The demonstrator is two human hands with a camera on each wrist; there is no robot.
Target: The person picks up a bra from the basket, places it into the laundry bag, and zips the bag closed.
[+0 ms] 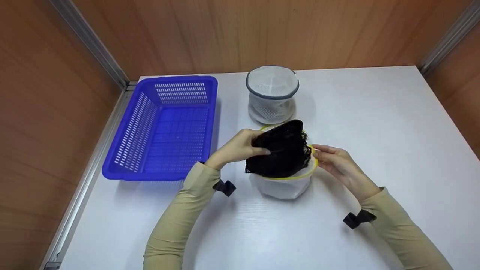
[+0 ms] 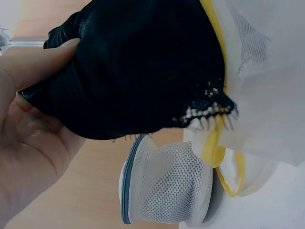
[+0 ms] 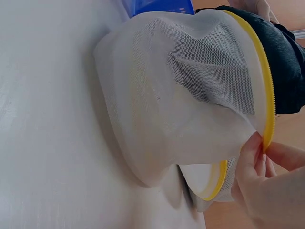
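Resting at ten o'clock on the desk [image 1: 393, 131], a blue basket [image 1: 157, 176] flanks the work. At centre, a left hand [image 1: 240, 145], its grip narrowed to a thumb-and-finger pinch, holds a black garment [image 1: 281, 153] across the mouth of a white mesh bag [image 1: 285, 188]; a grey-rimmed bag [image 1: 272, 107] stands at twelve. At three, a right hand [image 1: 341, 167] pinches the yellow rim [image 3: 271, 95]. Bagging the garment appears the step in hand; the next move likely calls for lowering it past the rim. The right wrist view, unlike the head view, shows zip teeth [image 3: 274, 102] and a dark patch [image 3: 212, 62] through the mesh, probably cloth inside.
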